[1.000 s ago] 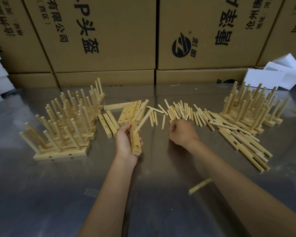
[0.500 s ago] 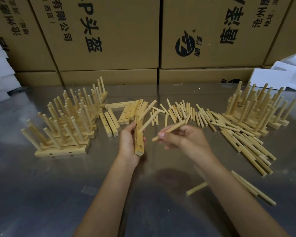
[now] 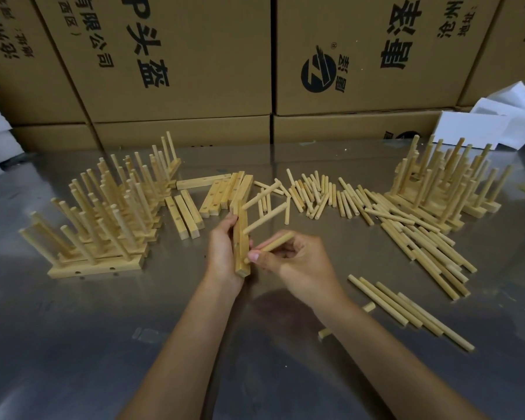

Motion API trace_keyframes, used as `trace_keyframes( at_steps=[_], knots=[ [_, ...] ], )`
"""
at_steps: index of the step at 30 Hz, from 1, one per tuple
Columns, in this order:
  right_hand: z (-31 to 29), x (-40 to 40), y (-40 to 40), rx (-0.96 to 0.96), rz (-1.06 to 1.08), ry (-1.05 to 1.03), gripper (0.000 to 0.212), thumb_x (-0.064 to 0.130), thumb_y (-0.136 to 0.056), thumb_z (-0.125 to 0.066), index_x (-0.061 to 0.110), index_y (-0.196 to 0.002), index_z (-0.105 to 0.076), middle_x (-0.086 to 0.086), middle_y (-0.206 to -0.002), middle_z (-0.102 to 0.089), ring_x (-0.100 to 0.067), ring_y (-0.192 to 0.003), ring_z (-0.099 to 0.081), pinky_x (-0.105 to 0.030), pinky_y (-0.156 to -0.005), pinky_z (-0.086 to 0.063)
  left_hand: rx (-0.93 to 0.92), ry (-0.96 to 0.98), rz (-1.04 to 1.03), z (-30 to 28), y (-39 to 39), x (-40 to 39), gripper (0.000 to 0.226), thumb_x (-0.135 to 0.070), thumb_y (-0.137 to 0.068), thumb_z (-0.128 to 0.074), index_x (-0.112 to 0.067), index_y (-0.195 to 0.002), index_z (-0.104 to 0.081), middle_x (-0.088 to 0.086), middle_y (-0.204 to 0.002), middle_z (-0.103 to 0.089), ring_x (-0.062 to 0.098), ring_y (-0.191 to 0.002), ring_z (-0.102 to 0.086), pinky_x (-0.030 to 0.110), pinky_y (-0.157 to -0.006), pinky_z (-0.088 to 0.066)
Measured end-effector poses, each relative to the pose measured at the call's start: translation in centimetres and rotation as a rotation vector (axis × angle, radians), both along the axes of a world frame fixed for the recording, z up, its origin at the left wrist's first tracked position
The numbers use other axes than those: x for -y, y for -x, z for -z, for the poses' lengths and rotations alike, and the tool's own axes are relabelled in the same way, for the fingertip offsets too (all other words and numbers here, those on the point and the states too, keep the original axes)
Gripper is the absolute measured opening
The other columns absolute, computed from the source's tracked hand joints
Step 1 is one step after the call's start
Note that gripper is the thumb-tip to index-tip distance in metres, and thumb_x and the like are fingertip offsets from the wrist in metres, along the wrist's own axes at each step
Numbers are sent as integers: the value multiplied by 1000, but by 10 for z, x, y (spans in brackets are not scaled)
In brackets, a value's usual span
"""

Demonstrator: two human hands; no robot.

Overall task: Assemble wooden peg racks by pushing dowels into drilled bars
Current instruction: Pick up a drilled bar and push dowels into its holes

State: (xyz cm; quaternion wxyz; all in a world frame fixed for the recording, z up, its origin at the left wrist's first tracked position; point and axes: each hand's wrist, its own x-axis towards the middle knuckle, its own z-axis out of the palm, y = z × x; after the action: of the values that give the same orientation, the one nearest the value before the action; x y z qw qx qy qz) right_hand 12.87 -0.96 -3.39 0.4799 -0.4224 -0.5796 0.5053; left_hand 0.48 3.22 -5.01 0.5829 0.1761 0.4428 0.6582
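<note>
My left hand (image 3: 222,256) grips a drilled wooden bar (image 3: 241,237), held on end above the metal table. Two dowels (image 3: 265,221) stick out of the bar's upper part toward the right. My right hand (image 3: 297,262) pinches a third dowel (image 3: 275,243), whose left end touches the bar's lower part. Loose short dowels (image 3: 312,195) lie scattered behind the hands. Spare drilled bars (image 3: 228,194) lie just beyond my left hand.
Stacked finished peg racks (image 3: 103,213) stand on the left and more finished racks (image 3: 443,189) at the right. Long dowels (image 3: 419,237) lie in a pile at the right, with a few more long dowels (image 3: 406,310) near my right forearm. Cardboard boxes (image 3: 176,56) wall the table's back.
My right hand picked a dowel from the loose pile and brought it down and left to the bar's lower part. The bar stayed in my left hand.
</note>
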Motion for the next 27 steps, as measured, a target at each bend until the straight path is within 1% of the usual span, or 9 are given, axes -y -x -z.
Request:
trace_keyframes(
  at_steps=[4, 8, 10, 13, 16, 18, 21, 25, 27],
  knots=[
    [4, 2, 4, -44, 62, 17, 14, 7, -79, -82, 17, -78, -73, 6, -68, -73, -2, -62, -66, -15, -60, -51, 25, -3, -47, 3, -3, -3, 40, -25, -102, -49, -12, -140, -57, 0, -71, -49, 12, -58, -44, 30, -64, -44],
    [7, 2, 11, -59, 87, 34, 12, 12, -80, -82, 18, -83, -71, 5, -68, -71, -4, -63, -66, -17, -61, -52, 67, -15, -97, 5, -4, -6, 43, -27, -103, -48, -9, -141, -55, 0, -69, -47, 13, -56, -46, 28, -54, -50],
    [10, 4, 18, -10, 113, 29, 17, 20, -78, -84, 21, -83, -68, 6, -69, -68, -2, -62, -61, -17, -61, -49, 73, 1, -125, 3, -5, -8, 41, -30, -102, -48, -9, -136, -59, 1, -68, -53, 14, -57, -51, 33, -61, -51],
    [11, 4, 20, 62, 107, 74, 23, 32, -74, -87, 21, -80, -68, 10, -65, -63, 1, -57, -56, -14, -56, -45, 37, -21, -232, -1, -1, -10, 33, -26, -103, -47, -23, -133, -62, 1, -81, -64, 10, -48, -54, 27, -52, -49],
    [10, 1, 16, 107, 97, 126, 18, 28, -75, -85, 18, -78, -71, 8, -65, -67, -4, -61, -62, -18, -58, -49, -16, -97, -257, -5, -1, -6, 31, -21, -105, -43, -30, -130, -60, 3, -94, -68, 10, -45, -56, 23, -43, -47],
    [6, -2, 14, 108, 139, 125, 18, 27, -75, -84, 15, -73, -71, 9, -59, -66, -1, -55, -60, -15, -51, -46, -3, -150, -237, -5, -3, -4, 31, -18, -105, -41, -28, -129, -58, 5, -101, -68, 12, -52, -62, 24, -44, -50],
    [1, -7, 4, 137, 202, 28, 23, 29, -76, -82, 13, -68, -67, 14, -49, -56, 2, -45, -46, -14, -46, -38, 19, -162, -180, -4, -1, -6, 34, -19, -106, -38, -23, -135, -54, 7, -118, -66, 18, -77, -70, 30, -52, -56],
    [-12, -11, -16, 214, 152, -116, 13, 20, -76, -78, 11, -78, -68, 10, -63, -53, -3, -58, -43, -18, -55, -40, -57, -140, -118, 4, 7, -10, 38, -19, -108, -35, -7, -141, -49, 12, -90, -63, 19, -60, -65, 33, -52, -55],
    [-22, -9, -22, 248, 40, -155, 11, 17, -79, -77, 11, -82, -69, 8, -67, -50, -2, -60, -41, -18, -56, -39, -140, -155, -111, 5, 8, -13, 36, -15, -107, -35, 2, -135, -50, 9, -85, -62, 17, -62, -65, 32, -55, -56]
  ],
)
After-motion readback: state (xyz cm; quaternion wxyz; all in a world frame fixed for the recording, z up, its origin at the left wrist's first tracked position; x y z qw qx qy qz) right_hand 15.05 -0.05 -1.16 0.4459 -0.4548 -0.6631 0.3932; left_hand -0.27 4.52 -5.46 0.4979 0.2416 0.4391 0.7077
